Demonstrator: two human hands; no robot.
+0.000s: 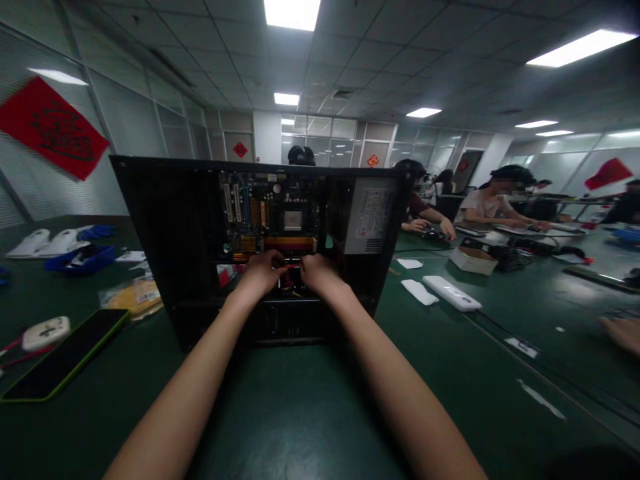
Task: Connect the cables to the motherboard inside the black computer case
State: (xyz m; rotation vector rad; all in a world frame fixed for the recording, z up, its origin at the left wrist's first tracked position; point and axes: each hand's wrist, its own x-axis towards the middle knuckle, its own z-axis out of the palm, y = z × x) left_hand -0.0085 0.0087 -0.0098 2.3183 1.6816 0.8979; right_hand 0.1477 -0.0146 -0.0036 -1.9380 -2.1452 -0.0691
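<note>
A black computer case stands upright on the green table, its open side facing me. Inside it are a motherboard with a square silver chip and, at the right, a silver power supply. My left hand reaches into the lower middle, its fingers closed on a thin red cable. Close beside it, my right hand is closed near the cable's other side; what its fingers grip is too small to make out. Dark wires hang just below both hands.
On the left lie a green-edged phone, a yellow packet and a blue tray. A white power strip, its cord and a small cardboard box lie right. Several people sit beyond the case.
</note>
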